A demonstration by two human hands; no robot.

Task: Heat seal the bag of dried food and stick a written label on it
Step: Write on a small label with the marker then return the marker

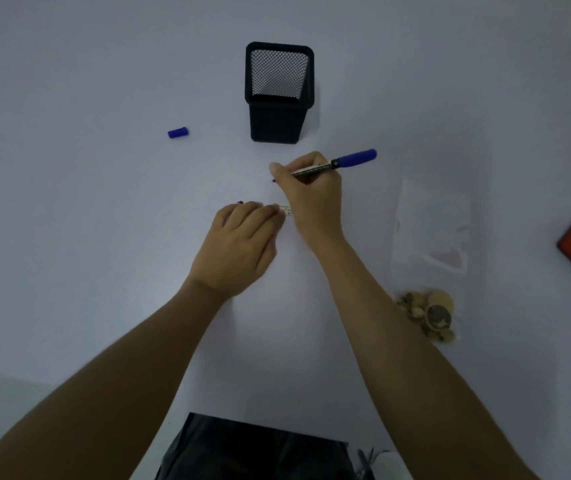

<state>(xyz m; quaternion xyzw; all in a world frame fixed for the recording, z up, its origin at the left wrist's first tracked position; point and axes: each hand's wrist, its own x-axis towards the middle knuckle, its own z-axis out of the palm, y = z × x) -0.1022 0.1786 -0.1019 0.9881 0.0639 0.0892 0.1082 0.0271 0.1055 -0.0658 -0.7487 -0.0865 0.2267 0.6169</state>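
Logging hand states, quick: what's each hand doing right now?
Left hand: open, fingers pressing on the label.
Right hand: closed around the blue marker.

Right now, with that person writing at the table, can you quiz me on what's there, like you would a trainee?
1. True or false: the holder has pens in it.
2. Which hand grips the marker? A. left B. right
3. Fill in: the blue cap lies to the holder's ___ side.

Key
1. False: no pens show inside it.
2. B, the right hand.
3. Left.
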